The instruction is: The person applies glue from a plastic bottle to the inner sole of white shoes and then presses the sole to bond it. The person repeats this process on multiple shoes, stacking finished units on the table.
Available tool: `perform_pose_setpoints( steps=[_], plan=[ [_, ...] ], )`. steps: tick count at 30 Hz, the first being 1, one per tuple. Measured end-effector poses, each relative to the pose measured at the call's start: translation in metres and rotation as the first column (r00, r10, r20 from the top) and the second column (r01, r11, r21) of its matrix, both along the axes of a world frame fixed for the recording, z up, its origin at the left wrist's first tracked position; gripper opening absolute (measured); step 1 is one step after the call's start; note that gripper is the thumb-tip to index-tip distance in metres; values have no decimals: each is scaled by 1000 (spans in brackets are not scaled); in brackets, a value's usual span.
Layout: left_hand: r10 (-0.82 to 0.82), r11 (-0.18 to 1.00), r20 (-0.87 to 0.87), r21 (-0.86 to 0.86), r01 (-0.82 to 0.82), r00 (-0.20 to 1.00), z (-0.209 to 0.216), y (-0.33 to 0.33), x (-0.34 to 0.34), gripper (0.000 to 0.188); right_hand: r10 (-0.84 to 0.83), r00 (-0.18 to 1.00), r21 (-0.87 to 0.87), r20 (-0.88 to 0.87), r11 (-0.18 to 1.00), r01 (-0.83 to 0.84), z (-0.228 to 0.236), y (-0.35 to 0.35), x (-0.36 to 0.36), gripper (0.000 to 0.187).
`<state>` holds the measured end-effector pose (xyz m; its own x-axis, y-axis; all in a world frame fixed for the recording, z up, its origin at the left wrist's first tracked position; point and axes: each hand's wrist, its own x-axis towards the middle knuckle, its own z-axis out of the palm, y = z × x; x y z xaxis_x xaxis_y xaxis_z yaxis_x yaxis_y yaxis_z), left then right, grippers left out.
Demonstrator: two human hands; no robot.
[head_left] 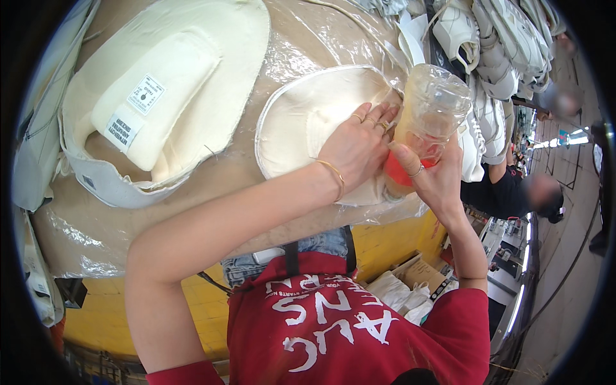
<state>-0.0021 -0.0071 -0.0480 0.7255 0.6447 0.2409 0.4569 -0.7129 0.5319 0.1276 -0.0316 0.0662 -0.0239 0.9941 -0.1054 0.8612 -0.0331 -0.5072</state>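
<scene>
My left hand (360,146) lies flat on a cream, padded shoe upper (290,131), its fingers stretched toward the piece's right end. Rings and a thin bracelet show on this hand and wrist. Just right of those fingers, my right hand (444,172) is wrapped round a clear plastic bottle (437,96). The bottle is tilted, and something red shows in or on its lower part. Its lower end is close to the upper's right edge; whether it touches, I cannot tell. My right fingers are partly hidden behind the bottle.
At left lies a larger-looking cream shoe upper (237,61) with printed labels. Clear plastic film covers the brown worktable (83,240). White shoe uppers (459,32) are bunched at the right. Below are a cardboard box (420,273) and white bundles (393,294). A person in dark clothing (491,197) is beyond.
</scene>
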Motion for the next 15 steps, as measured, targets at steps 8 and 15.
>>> perform_pose_setpoints(
  steps=[8,15],
  plan=[
    [-3,996,66,91,-3,998,-2,-3,-6,51,443,842,56,307,875,-481,21,-6,2,64],
    [34,989,63,141,-42,997,-12,2,6,53,654,451,226,608,401,-888,6,21,20,40]
  ],
)
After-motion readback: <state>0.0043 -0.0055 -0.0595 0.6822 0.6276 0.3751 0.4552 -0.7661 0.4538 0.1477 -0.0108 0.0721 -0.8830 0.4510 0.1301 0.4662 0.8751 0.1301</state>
